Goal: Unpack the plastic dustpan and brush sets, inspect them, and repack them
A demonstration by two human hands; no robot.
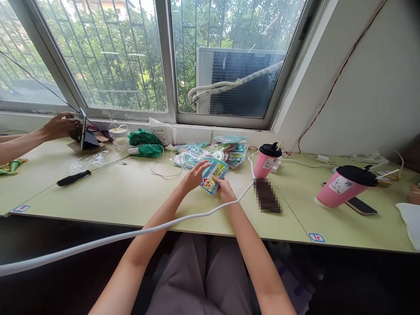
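My right hand (225, 190) grips a flat blue-and-white striped packaged item (222, 171) with a yellow and red printed label, its thumb across the lower right of the label. My left hand (194, 176) lies against the item's left side. Its fingers are stretched out, pointing up and to the right, and I cannot see whether any of them hook behind. Just beyond both hands is a pile of similar items in clear plastic wrap (210, 151), some with light blue or green parts.
A white cable (203, 214) runs across in front of my forearms. To the right stand a pink lidded cup (264, 165) and a tilted one (337, 192) by a phone (361, 205). A screwdriver (75, 178) and green bag (146, 142) lie left; another person's hand (61, 127) holds a device.
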